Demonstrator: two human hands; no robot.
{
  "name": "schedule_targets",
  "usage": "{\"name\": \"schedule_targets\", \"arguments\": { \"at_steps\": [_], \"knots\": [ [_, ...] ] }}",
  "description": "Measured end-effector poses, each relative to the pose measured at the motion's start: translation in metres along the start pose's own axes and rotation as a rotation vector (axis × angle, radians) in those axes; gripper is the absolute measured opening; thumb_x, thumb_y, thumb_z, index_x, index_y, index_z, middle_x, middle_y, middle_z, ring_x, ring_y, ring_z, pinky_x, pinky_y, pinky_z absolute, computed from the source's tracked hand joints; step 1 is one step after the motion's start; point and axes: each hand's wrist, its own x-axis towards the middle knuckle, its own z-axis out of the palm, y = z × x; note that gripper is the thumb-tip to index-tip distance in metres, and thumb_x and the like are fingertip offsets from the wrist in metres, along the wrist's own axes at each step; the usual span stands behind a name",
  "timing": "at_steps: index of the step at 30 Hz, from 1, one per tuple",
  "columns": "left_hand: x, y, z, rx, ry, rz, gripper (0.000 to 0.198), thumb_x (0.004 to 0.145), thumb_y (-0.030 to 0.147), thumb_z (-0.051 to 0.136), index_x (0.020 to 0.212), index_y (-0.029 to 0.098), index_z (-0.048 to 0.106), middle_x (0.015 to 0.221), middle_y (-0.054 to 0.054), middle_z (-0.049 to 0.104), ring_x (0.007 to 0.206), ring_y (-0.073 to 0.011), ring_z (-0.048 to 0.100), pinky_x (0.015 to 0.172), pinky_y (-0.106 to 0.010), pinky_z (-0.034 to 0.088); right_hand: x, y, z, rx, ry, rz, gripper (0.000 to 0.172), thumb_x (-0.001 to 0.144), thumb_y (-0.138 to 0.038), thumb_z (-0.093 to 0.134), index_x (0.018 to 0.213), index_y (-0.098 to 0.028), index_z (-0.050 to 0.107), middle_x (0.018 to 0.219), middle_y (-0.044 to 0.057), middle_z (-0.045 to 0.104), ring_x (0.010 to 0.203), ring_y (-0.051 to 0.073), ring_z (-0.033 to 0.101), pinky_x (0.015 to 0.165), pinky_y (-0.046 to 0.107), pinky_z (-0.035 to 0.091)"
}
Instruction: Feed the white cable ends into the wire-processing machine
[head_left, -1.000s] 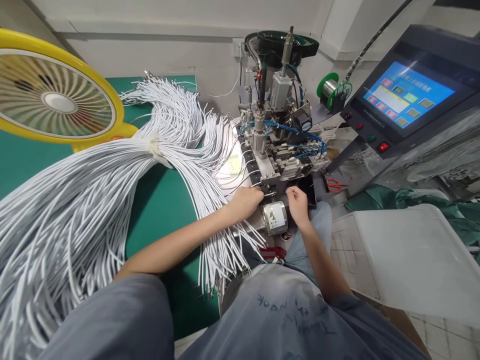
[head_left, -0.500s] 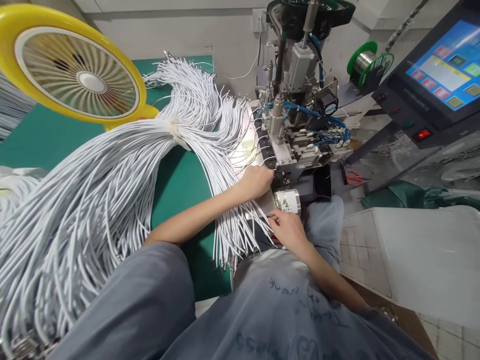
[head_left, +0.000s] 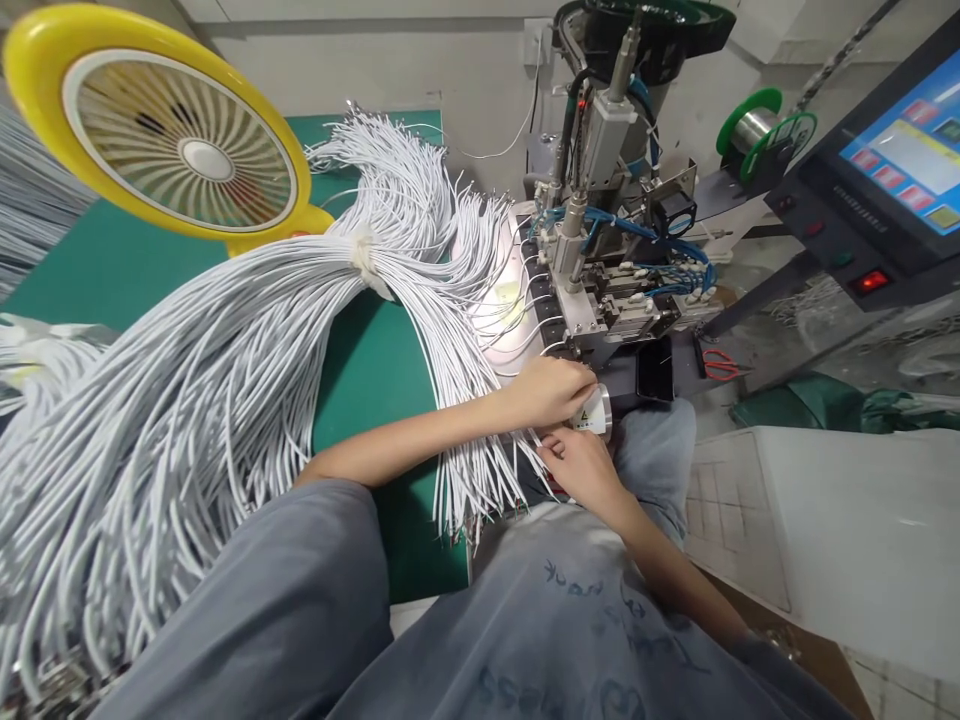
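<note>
A large bundle of white cables (head_left: 247, 320), tied round its middle, lies on the green table, with many loose ends fanned beside my hands. My left hand (head_left: 551, 390) is over the edge of a round metal tin (head_left: 598, 412) with a white label. Its fingers are curled down and closed; what they hold is hidden. Just below, my right hand (head_left: 583, 465) is pinched at the tips of the fanned cable ends, seemingly on one white cable. Beyond my left hand stands a bench machine (head_left: 592, 270), with several white cables lying in its black row of slots.
A yellow fan (head_left: 206, 160) stands over the table at the left. At the right are a touchscreen panel (head_left: 911, 160), a solder wire spool (head_left: 757, 130), red-handled scissors (head_left: 720, 366) and a black open box (head_left: 655, 370). A white surface (head_left: 870, 530) lies at lower right.
My left hand has moved from the machine's front edge right and down over the tin, close to my right hand. My right hand stays by the cable ends. The view has shifted slightly.
</note>
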Motion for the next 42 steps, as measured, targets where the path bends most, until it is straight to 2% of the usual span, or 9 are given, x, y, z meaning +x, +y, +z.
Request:
{"name": "schedule_targets", "arguments": {
  "at_steps": [8, 12, 16, 21, 24, 29, 32, 37, 42],
  "knots": [
    [0.0, -0.001, 0.003, -0.073, 0.118, 0.061, 0.034, 0.094, 0.026, 0.035, 0.08, 0.014, 0.064, 0.078, -0.004, 0.066, 0.072, -0.0137, 0.06, 0.061, -0.024, 0.038, 0.019, 0.024, -0.031, 0.291, 0.25, -0.007, 0.01, 0.073, -0.027, 0.055, 0.071, -0.018, 0.06, 0.06, 0.001, 0.062, 0.052, 0.015, 0.055, 0.055, 0.027, 0.042],
    [0.004, -0.009, 0.001, -0.101, 0.115, -0.021, 0.032, 0.094, 0.025, 0.036, 0.09, 0.012, 0.064, 0.08, -0.007, 0.067, 0.074, -0.0157, 0.061, 0.065, -0.025, 0.042, 0.043, 0.032, -0.043, 0.676, 0.394, -0.029, 0.018, 0.068, -0.029, 0.061, 0.082, -0.018, 0.061, 0.073, 0.003, 0.065, 0.07, 0.017, 0.061, 0.064, 0.028, 0.05],
    [0.01, -0.022, -0.003, -0.143, 0.104, -0.03, 0.024, 0.089, 0.016, 0.043, 0.091, 0.012, 0.066, 0.083, -0.008, 0.067, 0.075, -0.0166, 0.062, 0.066, -0.025, 0.044, 0.057, 0.028, -0.047, 0.893, 0.55, -0.01, 0.027, 0.062, -0.031, 0.067, 0.085, -0.017, 0.062, 0.082, 0.006, 0.067, 0.077, 0.018, 0.063, 0.071, 0.031, 0.052],
    [0.012, -0.031, -0.008, -0.262, 0.205, -0.022, 0.017, 0.085, 0.011, 0.05, 0.088, 0.011, 0.067, 0.077, -0.005, 0.065, 0.069, -0.0129, 0.059, 0.063, -0.021, 0.043, 0.062, 0.023, -0.048, 1.067, 0.517, -0.029, 0.026, 0.067, -0.038, 0.067, 0.083, -0.018, 0.064, 0.079, 0.006, 0.068, 0.066, 0.015, 0.061, 0.061, 0.028, 0.05],
    [0.012, -0.03, -0.009, -0.299, 0.24, 0.008, 0.016, 0.086, 0.013, 0.051, 0.087, 0.011, 0.066, 0.077, -0.004, 0.063, 0.067, -0.0114, 0.057, 0.061, -0.02, 0.042, 0.065, 0.021, -0.047, 0.999, 0.558, -0.05, 0.025, 0.071, -0.041, 0.063, 0.078, -0.018, 0.065, 0.076, 0.005, 0.066, 0.06, 0.013, 0.056, 0.058, 0.028, 0.048],
    [0.011, -0.031, -0.005, -0.372, 0.279, 0.043, 0.017, 0.088, 0.015, 0.049, 0.084, 0.012, 0.066, 0.071, -0.002, 0.06, 0.063, -0.0101, 0.054, 0.061, -0.02, 0.042, 0.066, 0.022, -0.052, 0.832, 0.646, -0.187, 0.018, 0.074, -0.036, 0.061, 0.073, -0.019, 0.068, 0.075, 0.004, 0.064, 0.071, 0.017, 0.058, 0.063, 0.029, 0.046],
    [0.011, -0.033, -0.003, -0.362, 0.318, 0.083, 0.018, 0.088, 0.016, 0.049, 0.084, 0.012, 0.066, 0.069, -0.002, 0.058, 0.062, -0.0102, 0.053, 0.058, -0.02, 0.041, 0.064, 0.025, -0.06, 0.801, 0.602, -0.233, 0.015, 0.074, -0.033, 0.063, 0.073, -0.019, 0.07, 0.07, 0.002, 0.063, 0.066, 0.015, 0.055, 0.061, 0.028, 0.044],
    [0.012, -0.037, 0.002, -0.175, 0.44, 0.171, 0.022, 0.089, 0.019, 0.047, 0.082, 0.012, 0.066, 0.068, -0.004, 0.058, 0.063, -0.0131, 0.051, 0.057, -0.023, 0.04, 0.062, 0.023, -0.069, 0.784, 0.529, -0.172, 0.019, 0.07, -0.035, 0.064, 0.065, -0.017, 0.069, 0.066, 0.003, 0.063, 0.061, 0.015, 0.055, 0.057, 0.027, 0.044],
    [0.013, -0.04, 0.001, 0.043, 0.512, 0.282, 0.024, 0.089, 0.014, 0.044, 0.074, 0.013, 0.063, 0.065, -0.004, 0.056, 0.062, -0.0149, 0.045, 0.055, -0.026, 0.036, 0.063, 0.02, -0.075, 0.666, 0.525, -0.138, 0.021, 0.069, -0.032, 0.062, 0.059, -0.015, 0.067, 0.053, 0.0, 0.055, 0.049, 0.01, 0.042, 0.047, 0.024, 0.033]
  ]
}}
